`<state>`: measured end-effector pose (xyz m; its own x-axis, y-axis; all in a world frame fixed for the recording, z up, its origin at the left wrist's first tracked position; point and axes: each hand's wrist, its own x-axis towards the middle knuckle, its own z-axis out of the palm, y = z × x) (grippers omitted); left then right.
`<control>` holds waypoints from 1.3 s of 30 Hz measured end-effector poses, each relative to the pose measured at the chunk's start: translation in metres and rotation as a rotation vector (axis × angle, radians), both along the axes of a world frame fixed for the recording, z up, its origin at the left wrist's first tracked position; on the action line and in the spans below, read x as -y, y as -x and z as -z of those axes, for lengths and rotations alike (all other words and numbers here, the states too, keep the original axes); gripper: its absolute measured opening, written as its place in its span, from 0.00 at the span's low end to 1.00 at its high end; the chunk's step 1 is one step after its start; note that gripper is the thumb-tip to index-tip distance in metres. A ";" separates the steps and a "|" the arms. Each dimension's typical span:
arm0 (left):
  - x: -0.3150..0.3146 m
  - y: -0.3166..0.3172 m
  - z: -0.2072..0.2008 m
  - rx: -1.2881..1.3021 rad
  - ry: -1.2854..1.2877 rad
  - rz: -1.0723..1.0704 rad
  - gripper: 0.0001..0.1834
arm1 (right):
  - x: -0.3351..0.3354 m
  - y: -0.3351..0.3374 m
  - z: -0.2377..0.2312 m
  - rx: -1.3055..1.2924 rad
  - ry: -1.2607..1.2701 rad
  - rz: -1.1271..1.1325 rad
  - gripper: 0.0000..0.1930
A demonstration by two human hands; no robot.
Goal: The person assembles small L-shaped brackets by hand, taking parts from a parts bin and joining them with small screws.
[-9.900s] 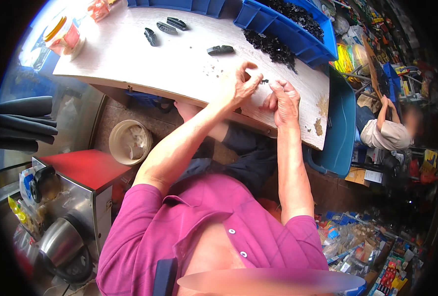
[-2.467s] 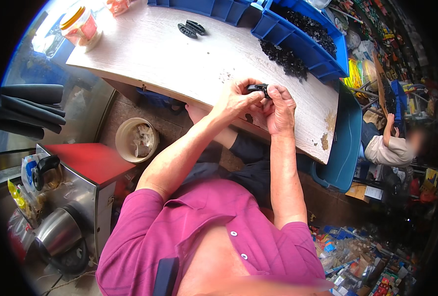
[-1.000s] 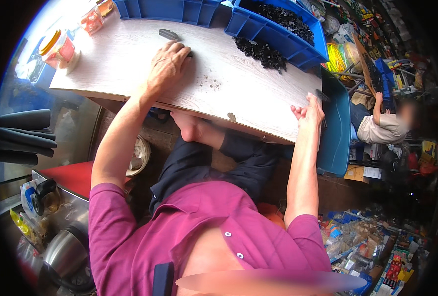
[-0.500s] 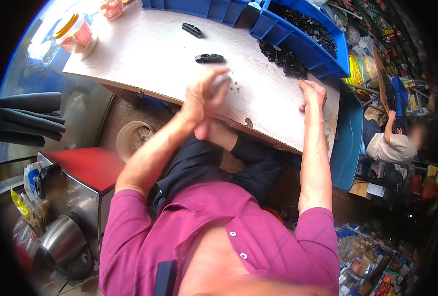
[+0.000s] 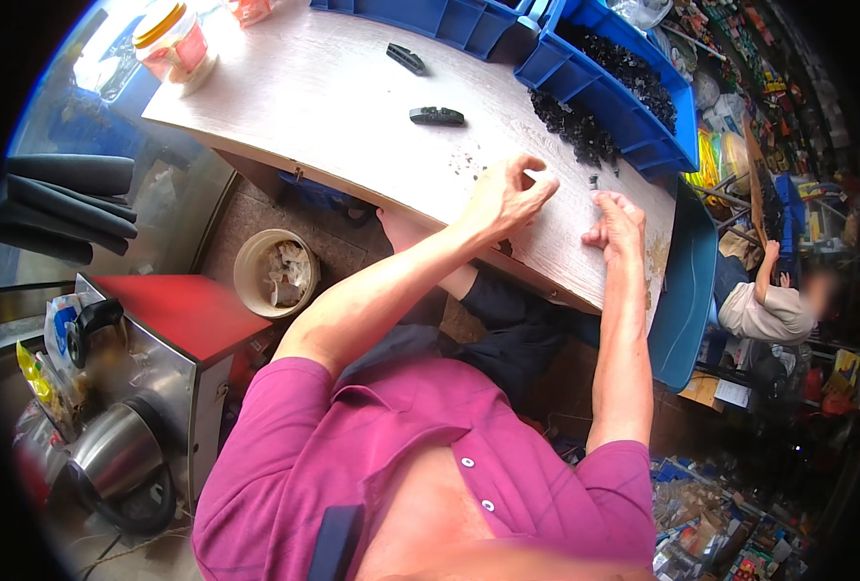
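My left hand (image 5: pixel 507 198) is over the table's near side, its thumb and index finger curved with a small gap between them and nothing visible in it. To its right, my right hand (image 5: pixel 620 225) is curled closed, with a small black piece (image 5: pixel 594 181) at its fingertips. Two longer black plastic parts, one nearer (image 5: pixel 437 116) and one farther (image 5: pixel 407 59), lie apart on the pale tabletop (image 5: pixel 304 92). A heap of small black pieces (image 5: pixel 575 126) spreads beside a blue bin (image 5: pixel 599 102) that holds many more.
Another blue bin (image 5: pixel 440 27) stands at the far edge. A jar with a yellow lid (image 5: pixel 173 48) is at the far left. Below the table are a waste bucket (image 5: pixel 277 273) and a red-topped cabinet (image 5: pixel 183 315). A teal tub (image 5: pixel 687 290) adjoins the right edge; a person (image 5: pixel 769 305) sits beyond.
My left hand has swung right, away from the nearer long black part and toward my right hand. My right hand has shifted slightly nearer to me, and the small black piece now shows at its fingertips.
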<state>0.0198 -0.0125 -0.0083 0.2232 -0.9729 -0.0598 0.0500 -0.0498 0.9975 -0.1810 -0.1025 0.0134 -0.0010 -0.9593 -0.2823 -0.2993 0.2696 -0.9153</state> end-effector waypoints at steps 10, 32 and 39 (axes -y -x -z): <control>0.026 -0.001 -0.007 -0.400 -0.133 0.184 0.07 | -0.045 -0.038 -0.006 0.163 0.078 -0.250 0.08; -0.004 -0.007 0.008 -0.547 0.180 0.205 0.20 | -0.065 -0.056 0.016 0.477 0.237 -0.118 0.11; -0.002 -0.005 0.006 -0.618 0.122 0.176 0.18 | -0.065 -0.058 0.018 0.486 0.243 -0.100 0.10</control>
